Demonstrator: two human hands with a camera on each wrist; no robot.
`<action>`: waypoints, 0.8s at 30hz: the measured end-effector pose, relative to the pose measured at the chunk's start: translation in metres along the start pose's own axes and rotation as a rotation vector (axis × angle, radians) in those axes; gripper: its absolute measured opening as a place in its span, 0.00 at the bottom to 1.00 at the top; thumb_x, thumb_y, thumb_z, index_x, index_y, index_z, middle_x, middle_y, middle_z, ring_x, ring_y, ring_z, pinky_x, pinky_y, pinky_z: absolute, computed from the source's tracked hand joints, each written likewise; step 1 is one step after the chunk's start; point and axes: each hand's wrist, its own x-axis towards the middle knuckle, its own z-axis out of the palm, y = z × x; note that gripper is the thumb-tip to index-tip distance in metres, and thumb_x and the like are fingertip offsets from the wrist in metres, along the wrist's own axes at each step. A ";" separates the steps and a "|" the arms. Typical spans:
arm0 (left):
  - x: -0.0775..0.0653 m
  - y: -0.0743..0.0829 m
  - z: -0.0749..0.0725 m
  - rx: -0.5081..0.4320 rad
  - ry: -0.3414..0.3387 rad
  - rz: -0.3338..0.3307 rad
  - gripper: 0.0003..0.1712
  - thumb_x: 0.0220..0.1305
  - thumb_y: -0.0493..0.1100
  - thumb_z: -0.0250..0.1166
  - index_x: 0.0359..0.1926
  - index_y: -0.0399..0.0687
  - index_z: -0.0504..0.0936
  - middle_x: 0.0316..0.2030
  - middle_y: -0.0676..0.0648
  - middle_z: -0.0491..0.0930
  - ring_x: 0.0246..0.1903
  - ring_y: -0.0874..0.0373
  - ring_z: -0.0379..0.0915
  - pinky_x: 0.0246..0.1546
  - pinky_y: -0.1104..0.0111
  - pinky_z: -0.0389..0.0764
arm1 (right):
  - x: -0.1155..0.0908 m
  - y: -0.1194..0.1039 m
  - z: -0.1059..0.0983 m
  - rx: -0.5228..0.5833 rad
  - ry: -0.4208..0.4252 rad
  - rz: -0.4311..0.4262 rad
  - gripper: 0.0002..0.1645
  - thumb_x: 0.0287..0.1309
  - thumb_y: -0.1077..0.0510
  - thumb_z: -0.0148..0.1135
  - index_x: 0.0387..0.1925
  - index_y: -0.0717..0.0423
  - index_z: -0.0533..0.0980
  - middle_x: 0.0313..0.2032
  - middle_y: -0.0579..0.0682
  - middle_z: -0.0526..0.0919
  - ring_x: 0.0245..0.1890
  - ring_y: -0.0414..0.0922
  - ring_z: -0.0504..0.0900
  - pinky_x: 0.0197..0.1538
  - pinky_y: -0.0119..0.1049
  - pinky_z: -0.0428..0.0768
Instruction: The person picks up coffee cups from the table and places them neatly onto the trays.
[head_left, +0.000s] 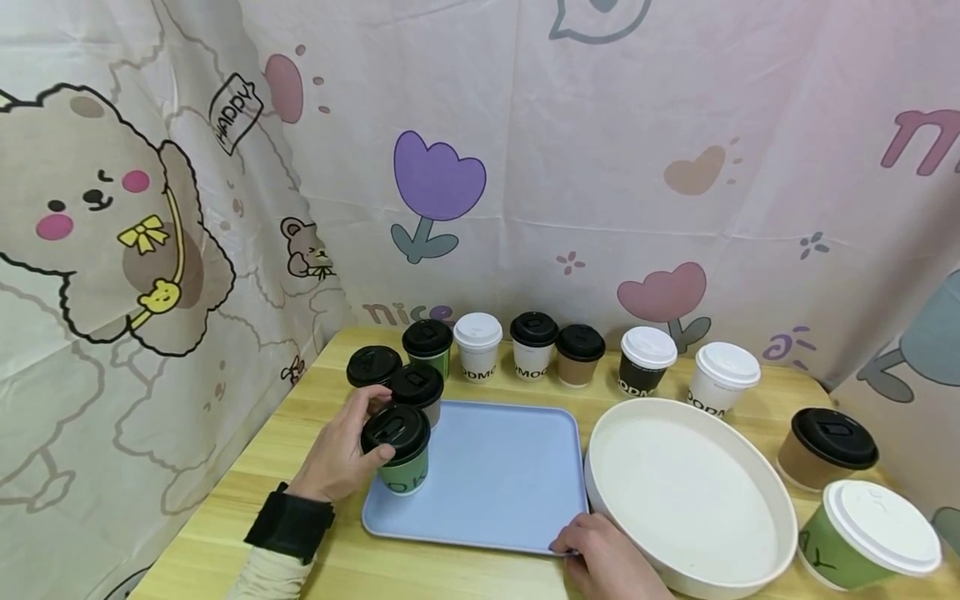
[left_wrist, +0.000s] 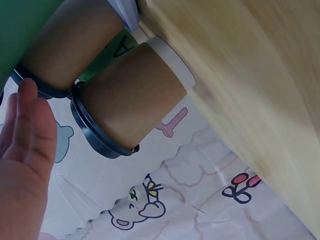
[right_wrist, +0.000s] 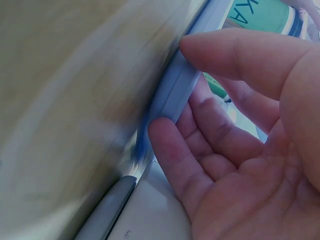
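Note:
My left hand (head_left: pixel 341 450) holds a green paper cup (head_left: pixel 405 477) with a black lid, thumb at the front of the lid and fingers behind it. That cup stands over the left end of a light-blue tray (head_left: pixel 502 475). Just behind it are a brown cup with a black lid (head_left: pixel 417 387) at the tray's back left corner and another black-lidded cup (head_left: pixel 373 367). In the left wrist view, a brown cup (left_wrist: pixel 135 95) is beside the fingers (left_wrist: pixel 30 120). My right hand (head_left: pixel 607 558) grips the tray's near right corner; its fingertips (right_wrist: pixel 167 135) are on the rim in the right wrist view.
A round cream-coloured basin (head_left: pixel 690 492) stands right of the tray. Several lidded cups line the back, among them a white-lidded black cup (head_left: pixel 645 358). At the right are a brown cup (head_left: pixel 825 450) and a large green cup (head_left: pixel 862 533). A printed curtain (head_left: pixel 525 167) encloses the table.

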 end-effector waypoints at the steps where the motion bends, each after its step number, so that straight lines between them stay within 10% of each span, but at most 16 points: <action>1: 0.000 0.000 0.001 0.002 0.010 0.000 0.51 0.65 0.83 0.45 0.69 0.48 0.67 0.58 0.44 0.77 0.51 0.53 0.74 0.47 0.56 0.79 | 0.000 0.000 0.000 0.002 -0.004 0.002 0.08 0.53 0.65 0.75 0.32 0.50 0.88 0.31 0.37 0.82 0.35 0.36 0.80 0.40 0.36 0.80; 24: 0.026 -0.018 -0.010 0.029 0.209 -0.035 0.42 0.78 0.71 0.40 0.64 0.36 0.71 0.52 0.35 0.75 0.43 0.48 0.73 0.34 0.62 0.71 | 0.000 0.001 0.000 -0.003 0.014 -0.006 0.09 0.53 0.66 0.74 0.32 0.48 0.88 0.31 0.37 0.82 0.35 0.36 0.79 0.39 0.36 0.80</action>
